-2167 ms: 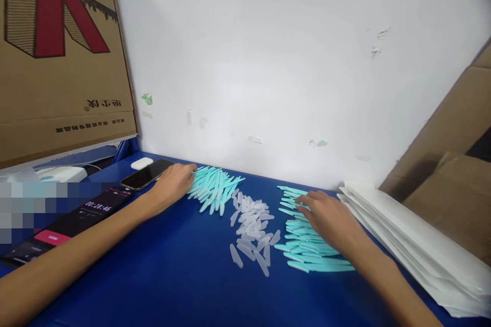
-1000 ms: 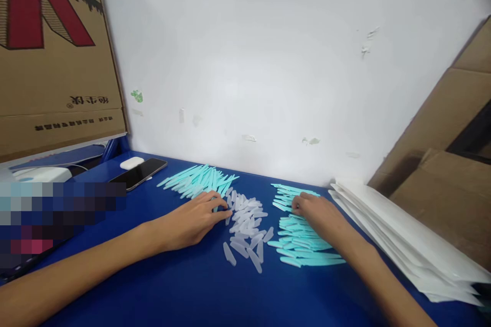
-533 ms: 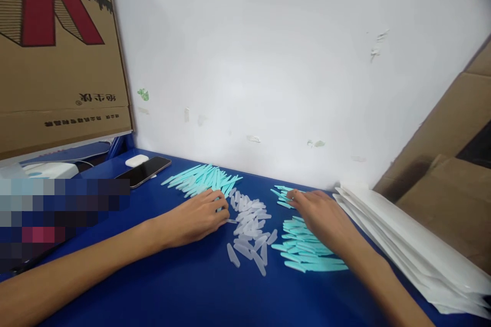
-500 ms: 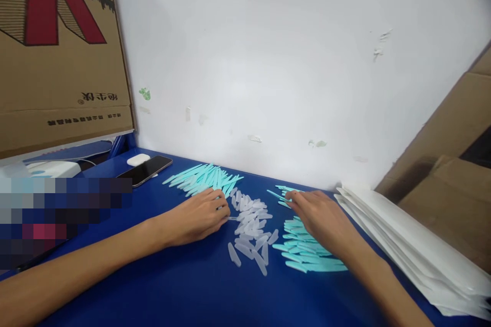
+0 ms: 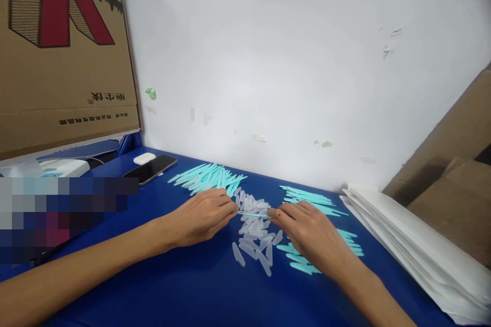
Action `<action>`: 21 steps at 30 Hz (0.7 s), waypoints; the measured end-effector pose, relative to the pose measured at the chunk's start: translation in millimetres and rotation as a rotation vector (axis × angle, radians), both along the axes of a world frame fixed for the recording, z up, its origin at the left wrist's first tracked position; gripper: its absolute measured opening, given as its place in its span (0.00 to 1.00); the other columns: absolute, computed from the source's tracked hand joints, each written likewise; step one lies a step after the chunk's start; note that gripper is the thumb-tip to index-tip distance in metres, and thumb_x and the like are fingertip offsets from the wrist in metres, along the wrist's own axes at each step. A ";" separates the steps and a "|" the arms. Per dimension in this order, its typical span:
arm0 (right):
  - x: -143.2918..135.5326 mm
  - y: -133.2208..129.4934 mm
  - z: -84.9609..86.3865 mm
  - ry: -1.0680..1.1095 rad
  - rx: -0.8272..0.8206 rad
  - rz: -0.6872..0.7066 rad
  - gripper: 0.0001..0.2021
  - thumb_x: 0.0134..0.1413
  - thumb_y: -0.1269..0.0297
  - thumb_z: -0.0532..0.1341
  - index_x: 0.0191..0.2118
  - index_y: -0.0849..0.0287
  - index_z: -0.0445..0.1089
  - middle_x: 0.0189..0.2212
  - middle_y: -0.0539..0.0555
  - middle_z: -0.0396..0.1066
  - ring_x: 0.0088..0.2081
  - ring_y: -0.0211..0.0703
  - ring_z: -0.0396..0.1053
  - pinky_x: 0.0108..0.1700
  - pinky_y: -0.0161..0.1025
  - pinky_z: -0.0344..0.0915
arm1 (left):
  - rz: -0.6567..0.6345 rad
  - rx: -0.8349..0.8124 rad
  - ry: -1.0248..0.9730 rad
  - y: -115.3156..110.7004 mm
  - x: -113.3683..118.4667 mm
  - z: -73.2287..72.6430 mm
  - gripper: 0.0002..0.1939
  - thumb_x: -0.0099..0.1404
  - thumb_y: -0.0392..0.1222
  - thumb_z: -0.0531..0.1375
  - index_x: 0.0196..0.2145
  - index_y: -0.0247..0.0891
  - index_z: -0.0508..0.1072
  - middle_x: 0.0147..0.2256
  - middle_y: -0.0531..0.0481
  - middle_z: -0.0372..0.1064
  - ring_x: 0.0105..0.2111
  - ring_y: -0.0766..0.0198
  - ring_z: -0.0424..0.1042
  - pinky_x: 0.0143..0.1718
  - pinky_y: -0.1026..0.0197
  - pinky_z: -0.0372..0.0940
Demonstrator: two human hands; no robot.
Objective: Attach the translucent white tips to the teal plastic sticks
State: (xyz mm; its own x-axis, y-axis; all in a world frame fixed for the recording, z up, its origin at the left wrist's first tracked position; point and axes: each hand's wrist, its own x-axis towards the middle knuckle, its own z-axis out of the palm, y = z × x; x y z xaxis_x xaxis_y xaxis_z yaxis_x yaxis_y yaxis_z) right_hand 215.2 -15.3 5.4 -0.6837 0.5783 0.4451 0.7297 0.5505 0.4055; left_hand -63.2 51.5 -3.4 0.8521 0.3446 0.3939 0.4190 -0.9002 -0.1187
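Cardboard box (image 5: 65, 79): upside-down "绝尘侠®" (image 5: 109, 97); smaller Chinese line (image 5: 94, 118) beneath, unclear.

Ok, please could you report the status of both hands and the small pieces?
Left hand and right hand pinching opposite ends of one slim piece. Translucent pieces scattered close by. No obstruction seen.
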 end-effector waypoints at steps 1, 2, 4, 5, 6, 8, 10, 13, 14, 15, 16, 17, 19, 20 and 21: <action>0.6 0.3 -0.3 0.002 0.011 0.003 0.09 0.68 0.73 0.53 0.47 0.58 0.69 0.32 0.53 0.71 0.30 0.41 0.67 0.35 0.40 0.58 | 0.004 -0.005 0.001 -0.1 0.0 0.0 0.10 0.75 0.36 0.50 0.44 0.36 0.71 0.36 0.46 0.70 0.36 0.59 0.65 0.38 0.57 0.61; 1.0 0.5 -0.5 0.005 0.019 0.007 0.09 0.68 0.74 0.53 0.46 0.58 0.69 0.32 0.53 0.71 0.30 0.41 0.67 0.35 0.40 0.58 | 0.011 -0.008 0.003 0.0 -0.2 -0.1 0.10 0.75 0.35 0.50 0.44 0.36 0.71 0.36 0.46 0.70 0.36 0.59 0.65 0.38 0.57 0.61; 1.3 0.5 -1.0 0.013 0.028 0.015 0.10 0.67 0.75 0.53 0.46 0.59 0.69 0.32 0.53 0.71 0.30 0.41 0.67 0.36 0.41 0.57 | 0.027 -0.014 0.008 0.7 -0.8 -0.5 0.10 0.74 0.35 0.50 0.44 0.35 0.71 0.36 0.46 0.70 0.36 0.58 0.65 0.37 0.57 0.61; 1.2 0.3 -1.2 0.015 0.030 0.018 0.10 0.67 0.76 0.53 0.46 0.59 0.68 0.33 0.53 0.72 0.30 0.41 0.67 0.36 0.41 0.57 | 0.033 -0.019 0.008 1.1 -1.1 -0.7 0.10 0.74 0.35 0.50 0.45 0.36 0.71 0.36 0.46 0.70 0.36 0.58 0.65 0.37 0.57 0.61; 1.0 0.1 -1.4 0.015 0.030 0.021 0.11 0.67 0.77 0.53 0.47 0.59 0.68 0.33 0.53 0.72 0.31 0.42 0.67 0.36 0.42 0.57 | 0.033 -0.026 0.006 1.5 -1.4 -0.9 0.10 0.74 0.35 0.50 0.45 0.36 0.71 0.36 0.46 0.70 0.36 0.58 0.66 0.38 0.57 0.62; 0.4 0.0 -1.8 0.013 0.029 0.022 0.12 0.66 0.78 0.53 0.48 0.59 0.68 0.33 0.53 0.72 0.31 0.42 0.67 0.36 0.42 0.56 | 0.022 -0.044 -0.006 1.7 -1.7 -1.2 0.10 0.75 0.35 0.50 0.46 0.36 0.71 0.37 0.46 0.70 0.37 0.58 0.66 0.38 0.57 0.62; -0.4 0.2 -2.5 0.013 0.025 0.019 0.12 0.65 0.79 0.54 0.49 0.59 0.67 0.33 0.52 0.71 0.31 0.42 0.67 0.35 0.42 0.55 | -0.005 -0.059 -0.025 1.3 -1.4 -1.4 0.11 0.75 0.35 0.49 0.46 0.36 0.71 0.38 0.46 0.71 0.37 0.59 0.67 0.39 0.58 0.62; -2.4 0.3 -4.1 0.027 0.026 0.029 0.12 0.63 0.79 0.56 0.48 0.59 0.68 0.32 0.51 0.71 0.30 0.41 0.66 0.34 0.42 0.54 | -0.051 -0.081 -0.081 -1.1 0.5 -2.4 0.11 0.75 0.35 0.49 0.46 0.36 0.70 0.38 0.46 0.71 0.37 0.59 0.68 0.39 0.58 0.63; -3.7 -0.1 -5.0 0.034 0.029 0.040 0.12 0.63 0.79 0.56 0.48 0.59 0.68 0.32 0.51 0.71 0.29 0.41 0.66 0.34 0.41 0.54 | -0.069 -0.093 -0.108 -2.4 1.4 -3.1 0.10 0.75 0.36 0.50 0.46 0.36 0.70 0.38 0.46 0.72 0.37 0.60 0.68 0.40 0.58 0.63; -5.4 -0.8 -5.9 0.042 0.034 0.058 0.12 0.63 0.80 0.56 0.48 0.59 0.68 0.32 0.51 0.71 0.29 0.41 0.65 0.34 0.41 0.54 | -0.091 -0.108 -0.136 -4.1 2.5 -4.2 0.10 0.75 0.35 0.51 0.47 0.36 0.70 0.38 0.46 0.72 0.37 0.60 0.68 0.40 0.58 0.63; -7.6 -1.9 -7.1 0.055 0.041 0.083 0.13 0.63 0.80 0.55 0.48 0.60 0.68 0.32 0.51 0.71 0.29 0.40 0.65 0.33 0.41 0.54 | -0.115 -0.122 -0.164 -6.1 3.5 -5.5 0.09 0.75 0.35 0.51 0.48 0.36 0.70 0.38 0.46 0.72 0.37 0.61 0.68 0.40 0.58 0.63; -10.1 -3.4 -8.4 0.074 0.050 0.115 0.13 0.63 0.80 0.54 0.48 0.60 0.68 0.32 0.51 0.71 0.29 0.40 0.65 0.33 0.41 0.54 | -0.137 -0.135 -0.185 -8.4 4.5 -7.0 0.10 0.75 0.35 0.52 0.49 0.36 0.70 0.39 0.47 0.72 0.37 0.61 0.68 0.40 0.59 0.63; -15.8 -6.8 -10.9 0.123 0.079 0.187 0.12 0.65 0.80 0.53 0.48 0.63 0.69 0.31 0.52 0.73 0.28 0.39 0.66 0.31 0.40 0.54 | -0.168 -0.148 -0.204 -13.6 6.1 -9.9 0.11 0.75 0.34 0.52 0.51 0.36 0.69 0.38 0.47 0.71 0.36 0.62 0.67 0.37 0.61 0.63; -18.7 -8.5 -12.1 0.146 0.096 0.219 0.11 0.66 0.79 0.53 0.48 0.64 0.69 0.31 0.52 0.73 0.28 0.39 0.66 0.30 0.40 0.54 | -0.173 -0.147 -0.201 -16.2 6.7 -11.0 0.12 0.75 0.34 0.52 0.52 0.37 0.69 0.37 0.47 0.71 0.35 0.62 0.66 0.36 0.61 0.62; -21.2 -10.0 -12.9 0.165 0.114 0.244 0.11 0.66 0.79 0.53 0.48 0.65 0.70 0.31 0.53 0.74 0.28 0.38 0.67 0.29 0.39 0.54 | -0.171 -0.141 -0.193 -18.6 7.3 -11.8 0.12 0.75 0.34 0.51 0.53 0.37 0.69 0.36 0.47 0.70 0.34 0.62 0.65 0.36 0.61 0.62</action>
